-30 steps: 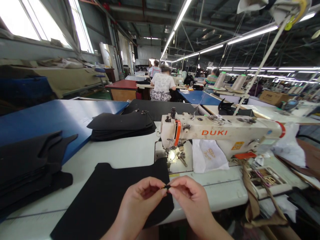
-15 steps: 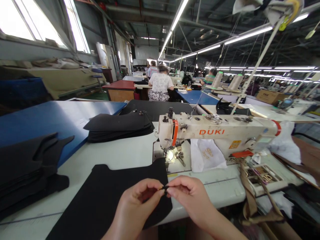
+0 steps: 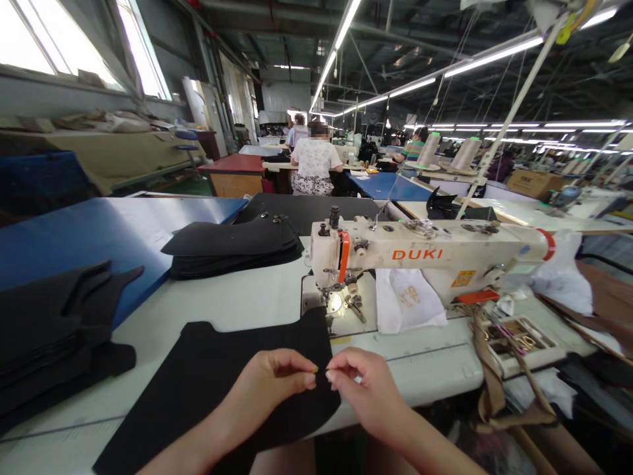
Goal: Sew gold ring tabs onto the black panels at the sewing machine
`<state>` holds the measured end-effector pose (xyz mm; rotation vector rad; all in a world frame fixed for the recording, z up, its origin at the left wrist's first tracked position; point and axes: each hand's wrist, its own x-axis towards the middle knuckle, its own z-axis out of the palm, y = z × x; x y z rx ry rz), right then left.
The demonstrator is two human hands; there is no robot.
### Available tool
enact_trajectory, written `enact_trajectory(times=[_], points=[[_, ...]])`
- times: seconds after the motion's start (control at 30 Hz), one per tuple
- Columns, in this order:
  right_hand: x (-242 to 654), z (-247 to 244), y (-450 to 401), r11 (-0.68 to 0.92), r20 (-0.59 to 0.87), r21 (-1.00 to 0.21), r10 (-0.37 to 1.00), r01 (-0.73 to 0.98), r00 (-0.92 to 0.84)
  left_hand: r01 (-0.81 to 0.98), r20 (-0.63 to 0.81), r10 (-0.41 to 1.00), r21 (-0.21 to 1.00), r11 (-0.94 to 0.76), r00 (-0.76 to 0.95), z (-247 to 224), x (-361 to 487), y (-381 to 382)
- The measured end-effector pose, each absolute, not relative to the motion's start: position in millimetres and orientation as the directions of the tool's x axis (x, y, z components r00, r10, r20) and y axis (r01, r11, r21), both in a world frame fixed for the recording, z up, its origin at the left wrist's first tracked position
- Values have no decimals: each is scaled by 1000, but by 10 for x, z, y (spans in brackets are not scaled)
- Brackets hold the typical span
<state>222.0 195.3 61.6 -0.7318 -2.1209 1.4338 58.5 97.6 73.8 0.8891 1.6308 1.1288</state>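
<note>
My left hand (image 3: 279,379) is pinched, thumb against forefinger, with a tiny yellowish speck at the tips, too small to name. Just across a narrow gap, my right hand (image 3: 363,382) is pinched as well; what it holds, if anything, I cannot make out. Both hands hover over the right part of a flat black cut panel (image 3: 212,376). The panel lies on the pale table, its upper right corner reaching the needle area of a white sewing machine (image 3: 420,254) with orange trim.
A pile of black panels (image 3: 232,244) lies left of the machine head, another stack (image 3: 59,336) at far left. A white cloth (image 3: 410,300) rests under the machine arm. On the right are a small parts tray (image 3: 524,343) and brown strips (image 3: 489,396). A person (image 3: 316,161) sits ahead.
My hands have drawn apart; a small dark piece showed between their fingertips before and no longer does. The left hand has shifted slightly left. The camera view has moved a little.
</note>
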Motion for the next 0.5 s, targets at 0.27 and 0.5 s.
enact_trajectory(times=[0.27,0.5], points=[[2138,505,2141,157,-15,-973,691,169,-723,802,215,950,595,55,-225,412,290,1439],[1979,440,2440,104,-189,-925,707,365,-682,962,298,954,266,-68,-15,120,248,1406]])
